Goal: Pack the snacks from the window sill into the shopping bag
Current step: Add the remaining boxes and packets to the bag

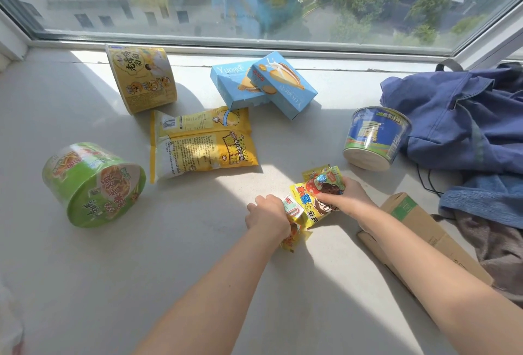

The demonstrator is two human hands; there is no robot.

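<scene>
Snack packets gripped by L hand & R hand

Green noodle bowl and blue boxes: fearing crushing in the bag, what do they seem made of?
Green noodle bowl: glossy plastic shrink-wrap, shown by glints, over a stiff cup, perhaps paper or foam. Blue boxes: thin printed cardboard, slightly satin, with crisp folded edges.

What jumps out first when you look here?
The left hand and right hand clutching bright snack packets in the sunny middle of the sill. Then the big green bowl tipped on its side at the left, and the crumpled blue bag at the right.
</scene>
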